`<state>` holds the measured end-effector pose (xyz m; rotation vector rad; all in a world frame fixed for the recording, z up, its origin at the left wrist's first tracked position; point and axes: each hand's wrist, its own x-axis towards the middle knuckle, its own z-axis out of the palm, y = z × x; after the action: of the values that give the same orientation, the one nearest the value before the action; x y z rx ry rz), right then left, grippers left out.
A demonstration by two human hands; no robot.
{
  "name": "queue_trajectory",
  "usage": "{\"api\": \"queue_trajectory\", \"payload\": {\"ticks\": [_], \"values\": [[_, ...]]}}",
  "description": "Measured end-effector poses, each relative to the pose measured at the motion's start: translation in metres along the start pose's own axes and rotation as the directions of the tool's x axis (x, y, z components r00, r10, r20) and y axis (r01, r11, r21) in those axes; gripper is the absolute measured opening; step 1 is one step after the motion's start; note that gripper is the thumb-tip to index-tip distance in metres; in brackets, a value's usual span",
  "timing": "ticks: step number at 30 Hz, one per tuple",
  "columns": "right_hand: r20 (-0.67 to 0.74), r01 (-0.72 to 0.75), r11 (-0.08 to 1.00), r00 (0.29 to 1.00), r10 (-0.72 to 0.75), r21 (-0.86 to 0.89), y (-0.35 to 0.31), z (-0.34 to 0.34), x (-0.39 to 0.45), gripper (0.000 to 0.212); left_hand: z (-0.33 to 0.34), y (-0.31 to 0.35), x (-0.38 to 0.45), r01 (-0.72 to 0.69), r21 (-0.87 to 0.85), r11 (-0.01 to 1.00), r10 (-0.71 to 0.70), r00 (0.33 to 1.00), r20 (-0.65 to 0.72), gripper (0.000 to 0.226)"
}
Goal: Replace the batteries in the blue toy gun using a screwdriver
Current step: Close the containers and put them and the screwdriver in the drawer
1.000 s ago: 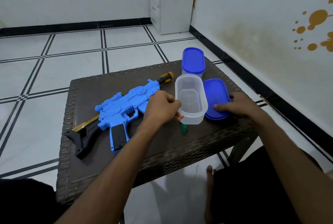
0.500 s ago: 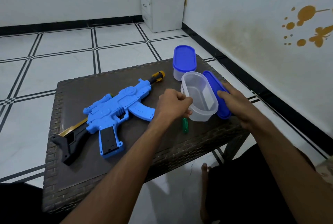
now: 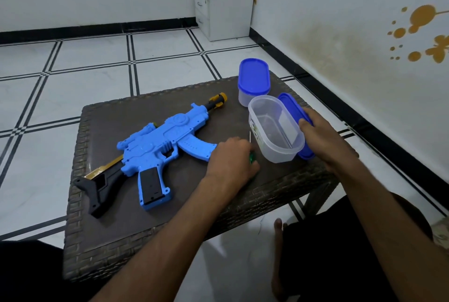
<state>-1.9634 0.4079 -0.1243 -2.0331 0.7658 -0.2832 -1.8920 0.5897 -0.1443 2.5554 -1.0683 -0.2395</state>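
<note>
Brown woven tabletop (image 3: 116, 204): blue toy gun (image 3: 160, 151) lying flat, barrel pointing far-right, just left of the left hand (image 3: 230, 160). That hand's grip is closing round the green screwdriver (image 3: 251, 156), shaft pointing away; the right hand (image 3: 323, 138) is holding a blue lid (image 3: 291, 112).

— What does the blue toy gun (image 3: 158, 148) look like?
— Bright blue plastic, black stock, black-and-yellow muzzle. It lies flat on its side, muzzle pointing away, stock toward the near left.
— And the screwdriver (image 3: 251, 153)?
— Green handle, thin metal shaft, just right of the gun's curved magazine, mostly hidden.
</note>
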Motion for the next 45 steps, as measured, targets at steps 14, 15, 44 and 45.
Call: {"api": "queue_trajectory", "payload": {"ticks": [14,15,44,45], "values": [[-0.025,0.026,0.998,0.999,-0.027,-0.053,-0.001,0.001,-0.003,0.039,-0.016,-0.010,0.008,-0.003,0.294,0.956,0.007,1.000,-0.013,0.025],[-0.029,0.023,0.998,0.999,-0.025,-0.056,0.000,0.000,-0.003,0.039,-0.017,-0.013,0.009,0.011,0.277,0.961,-0.002,0.999,-0.035,0.026],[0.024,-0.095,0.824,0.991,0.130,-0.559,0.019,-0.015,0.018,0.078,-0.014,0.016,0.002,0.314,-0.702,0.639,-0.199,0.949,0.243,0.071],[0.022,-0.120,0.848,0.988,0.153,-0.516,0.019,-0.017,0.021,0.081,-0.012,0.016,0.001,0.327,-0.719,0.613,-0.206,0.945,0.254,0.079]]}}
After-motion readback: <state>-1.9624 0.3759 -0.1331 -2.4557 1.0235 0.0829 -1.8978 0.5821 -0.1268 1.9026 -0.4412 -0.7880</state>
